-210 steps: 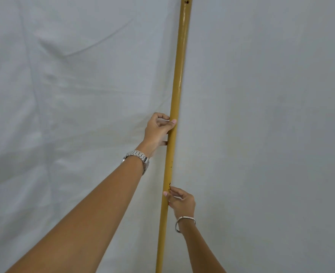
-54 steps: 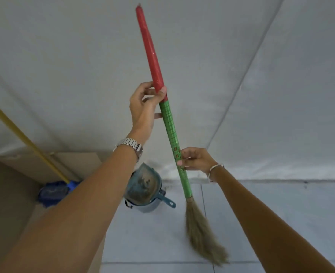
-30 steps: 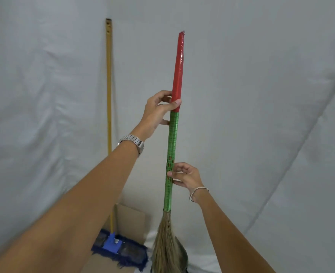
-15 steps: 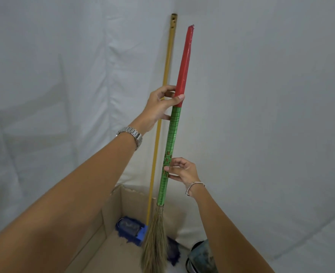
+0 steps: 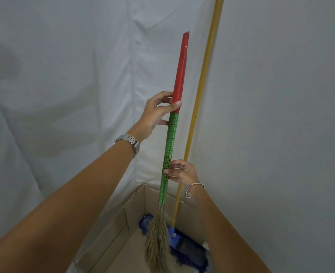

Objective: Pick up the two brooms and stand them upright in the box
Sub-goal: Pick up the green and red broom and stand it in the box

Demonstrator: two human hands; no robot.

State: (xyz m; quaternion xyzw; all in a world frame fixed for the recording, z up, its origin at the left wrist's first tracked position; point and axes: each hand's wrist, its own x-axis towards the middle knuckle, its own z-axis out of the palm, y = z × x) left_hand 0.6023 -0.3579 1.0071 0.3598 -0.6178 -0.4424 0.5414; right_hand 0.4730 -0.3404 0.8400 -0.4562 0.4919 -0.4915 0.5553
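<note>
A straw broom (image 5: pixel 171 134) with a red and green handle hangs upright, its bristles down inside the open cardboard box (image 5: pixel 115 231). My left hand (image 5: pixel 156 113) grips the handle where red meets green. My right hand (image 5: pixel 182 172) holds the green part lower down. Just to the right stands the second broom (image 5: pixel 199 107), a yellow pole with a blue mop-like head resting on the box floor and leaning against the white sheet.
White fabric sheeting (image 5: pixel 64 95) hangs behind and on both sides of the box. A silver watch is on my left wrist, a thin bangle on my right.
The straw broom has shifted left of the yellow pole and sunk lower, with its bristles now inside the box. My view has tilted down onto the box.
</note>
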